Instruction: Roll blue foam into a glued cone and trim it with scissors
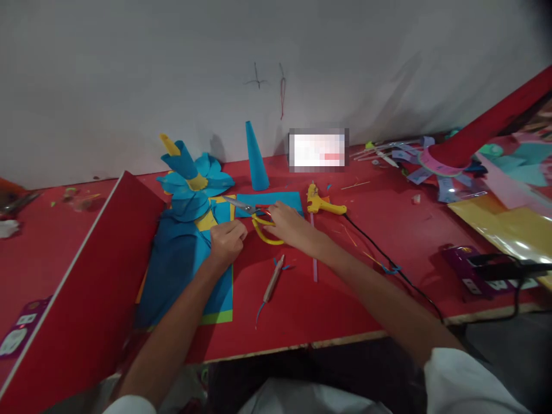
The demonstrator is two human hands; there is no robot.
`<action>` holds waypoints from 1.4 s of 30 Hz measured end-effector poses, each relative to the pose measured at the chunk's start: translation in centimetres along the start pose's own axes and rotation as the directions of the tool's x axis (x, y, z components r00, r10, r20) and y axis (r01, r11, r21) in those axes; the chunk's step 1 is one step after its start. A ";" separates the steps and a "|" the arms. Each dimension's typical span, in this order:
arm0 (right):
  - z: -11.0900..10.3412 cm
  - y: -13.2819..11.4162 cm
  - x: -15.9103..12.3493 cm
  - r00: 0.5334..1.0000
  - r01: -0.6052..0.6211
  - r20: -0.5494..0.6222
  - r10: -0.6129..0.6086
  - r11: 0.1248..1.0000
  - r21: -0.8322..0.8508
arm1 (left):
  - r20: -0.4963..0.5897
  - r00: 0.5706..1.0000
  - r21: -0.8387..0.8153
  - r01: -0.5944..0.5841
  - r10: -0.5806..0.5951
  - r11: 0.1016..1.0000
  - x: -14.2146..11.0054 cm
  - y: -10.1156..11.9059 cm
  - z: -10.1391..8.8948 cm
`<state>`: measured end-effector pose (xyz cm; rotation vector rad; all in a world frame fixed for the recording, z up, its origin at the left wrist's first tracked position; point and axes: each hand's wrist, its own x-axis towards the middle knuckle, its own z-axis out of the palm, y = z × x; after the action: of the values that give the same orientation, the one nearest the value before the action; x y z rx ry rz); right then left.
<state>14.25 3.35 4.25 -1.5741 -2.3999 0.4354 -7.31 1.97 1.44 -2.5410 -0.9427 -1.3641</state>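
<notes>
My right hand (288,224) lies over the handles of yellow-handled scissors (254,218) on the red table (345,287), fingers closed around them. The blades point left over a blue paper sheet (284,201). My left hand (226,241) is curled into a loose fist, pressing on the edge of stacked blue sheets (181,270). A blue and yellow paper flower (194,184) stands just behind the sheets.
A blue paper cone (256,158) stands at the back. A yellow glue gun (321,202) with a black cord lies right of the scissors. A pencil-like stick (272,282) lies in front. A red divider (86,287) rises at left. A power strip (474,270) and paper scraps sit at right.
</notes>
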 end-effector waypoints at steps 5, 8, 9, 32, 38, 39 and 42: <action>-0.9 -3.8 2.7 1.000 -0.012 0.019 0.013 0.999 -0.039 | -0.008 1.000 0.044 -0.027 0.028 0.999 -0.2 -0.3 -0.2; -1.2 -5.2 3.2 0.999 0.021 0.047 -0.019 0.999 -0.046 | -0.004 0.999 0.057 -0.035 0.036 0.998 -0.2 -0.3 -0.2; -1.3 -5.7 3.2 0.998 0.047 0.053 -0.044 0.997 -0.054 | 0.000 0.999 0.058 -0.039 0.039 0.998 -0.2 -0.2 -0.3; -1.1 4.4 -7.3 0.686 0.655 -0.274 -0.674 0.736 -0.172 | 0.486 0.836 0.094 0.241 -0.256 0.966 0.6 -0.4 -0.1; 0.9 2.0 -8.8 0.596 0.776 0.027 -0.803 0.567 -0.276 | 0.428 0.873 0.124 0.201 -0.235 0.972 0.7 -0.5 -0.1; 1.4 1.9 -8.9 0.581 0.782 0.027 -0.814 0.548 -0.297 | 0.423 0.877 0.126 0.194 -0.230 0.973 0.7 -0.4 0.0; 2.3 1.2 -9.3 0.562 0.790 0.026 -0.827 0.527 -0.315 | 0.411 0.885 0.130 0.182 -0.220 0.975 0.6 -0.3 0.0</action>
<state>18.14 -5.02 1.32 -0.3321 -2.8199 -0.2306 -7.22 2.51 1.87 -2.7890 -1.3378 -0.7866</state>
